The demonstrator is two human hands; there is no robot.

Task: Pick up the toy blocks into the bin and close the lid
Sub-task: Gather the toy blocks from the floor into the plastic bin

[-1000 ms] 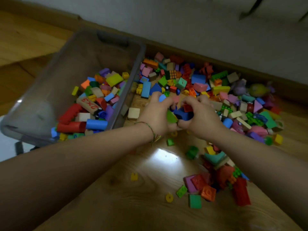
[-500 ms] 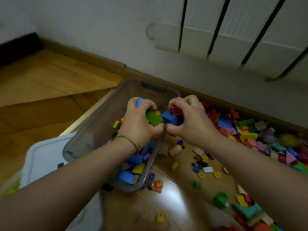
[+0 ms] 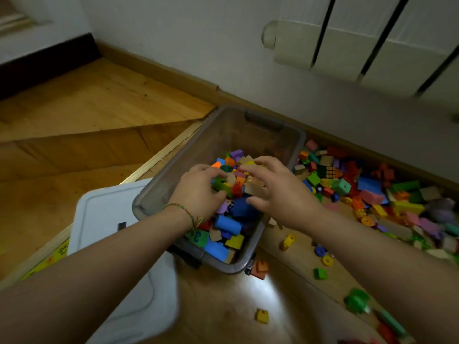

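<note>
- Head view: both hands over the bin [image 3: 293,142], inside its rim, above the blocks already in there.
- Left hand [image 3: 198,192] w/ fingers [image 3: 218,170] loosening, half open; green block [image 3: 221,187] at the fingertips, looks mid-release, can't tell if gripped or already resting on the heap.
- Right hand [image 3: 278,192] w/ fingers spread wide, nothing held; pale tan block [image 3: 254,188] just under the palm.
- Changed vs 1 s ago: then both hands closed on a scoop of blocks at the floor pile. Half a sec ago: carried over the bin's rim, fists tight. Now opened over the bin, so load dumped or dropping.
- Meaning for task: one more handful in, bin roughly half full near end, far end bare.
- Big pile of toy blocks [image 3: 372,192] on the floor [image 3: 223,306] right of the bin, along the wall; strays near the bin's front corner, e.g. yellow block [image 3: 262,316].
- Lid [image 3: 104,214], white, flat on the floor left of the bin, partly under the left forearm, not on yet.
- Judgement: many more scoops needed before lid goes on; far from done.
</note>
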